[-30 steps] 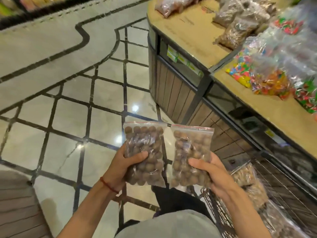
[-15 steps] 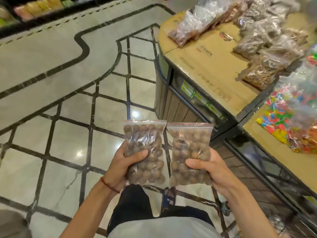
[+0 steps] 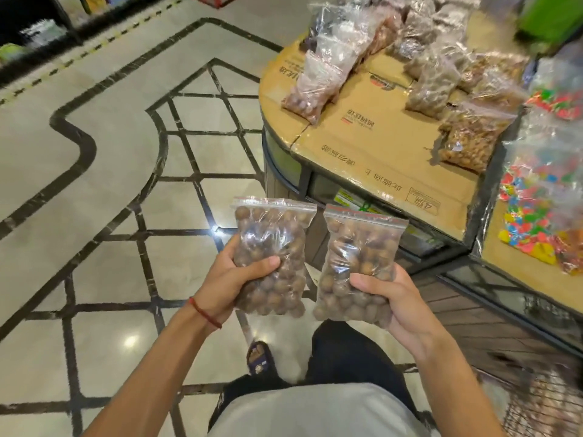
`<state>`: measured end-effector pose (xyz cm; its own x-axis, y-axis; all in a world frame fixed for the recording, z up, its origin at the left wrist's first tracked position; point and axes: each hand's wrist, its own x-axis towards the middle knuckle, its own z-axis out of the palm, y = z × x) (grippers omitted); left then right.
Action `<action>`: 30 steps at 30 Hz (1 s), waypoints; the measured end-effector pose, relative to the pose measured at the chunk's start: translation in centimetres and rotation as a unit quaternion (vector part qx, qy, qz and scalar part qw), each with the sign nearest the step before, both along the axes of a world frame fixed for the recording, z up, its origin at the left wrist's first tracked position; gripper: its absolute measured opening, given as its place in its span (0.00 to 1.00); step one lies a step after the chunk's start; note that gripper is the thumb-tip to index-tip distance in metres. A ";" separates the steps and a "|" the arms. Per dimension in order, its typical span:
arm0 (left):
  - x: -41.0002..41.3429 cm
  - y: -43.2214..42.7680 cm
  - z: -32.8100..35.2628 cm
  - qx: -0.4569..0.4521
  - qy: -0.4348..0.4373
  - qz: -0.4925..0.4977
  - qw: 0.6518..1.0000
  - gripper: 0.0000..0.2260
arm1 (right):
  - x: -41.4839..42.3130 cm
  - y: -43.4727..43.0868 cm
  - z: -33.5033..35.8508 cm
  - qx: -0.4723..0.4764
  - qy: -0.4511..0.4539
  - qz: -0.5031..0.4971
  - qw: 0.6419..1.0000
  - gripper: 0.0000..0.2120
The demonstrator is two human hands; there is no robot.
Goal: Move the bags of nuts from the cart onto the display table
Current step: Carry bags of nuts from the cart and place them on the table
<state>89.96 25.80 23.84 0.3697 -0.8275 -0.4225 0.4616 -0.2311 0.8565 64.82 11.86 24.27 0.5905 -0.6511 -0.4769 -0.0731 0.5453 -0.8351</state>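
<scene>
Now | hands apart | left hand (image 3: 220, 283) grips left bag (image 3: 271, 238) | right hand (image 3: 399, 299) grips right bag (image 3: 359, 247)

I'm seeing the cart (image 3: 542, 405) showing blurred in the bottom-right corner (the edge is cutting most off).

At centre frame you hold the left bag of nuts (image 3: 271, 257) and the right bag of nuts (image 3: 359, 260): clear film, each with a red zip strip along the top, filled with mid-brown to tan round nuts. Lower centre-left, the bracelet (image 3: 205, 312): red cord. Left half, the floor (image 3: 104, 171): glossy cream marble with a black lattice and a curving black band. Upper right, the cardboard (image 3: 372, 143): tan, with dark printed characters and one red mark. Right edge, the candy bags (image 3: 533, 212): clear, mixed pink, yellow, blue, green and orange. Bottom, your shirt (image 3: 309, 411): pale grey; trousers (image 3: 350, 354): black.
</scene>
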 end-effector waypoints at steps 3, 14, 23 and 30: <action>1.4 -2.5 -0.4 -0.004 0.006 -0.020 1.000 0.37 | 1.3 -1.6 0.1 -0.017 0.010 -0.018 1.000 0.25; 4.4 -18.3 -0.3 0.023 -0.055 -0.076 0.995 0.34 | 3.1 -14.7 -0.1 -0.003 0.016 -0.110 0.994 0.27; 3.5 -32.8 0.9 0.049 -0.107 -0.120 0.986 0.41 | 2.1 -25.9 -0.6 0.037 0.024 -0.137 0.990 0.29; 3.1 -38.9 1.2 0.073 -0.082 -0.146 0.983 0.35 | 0.8 -29.7 -1.1 0.062 0.003 -0.165 0.984 0.41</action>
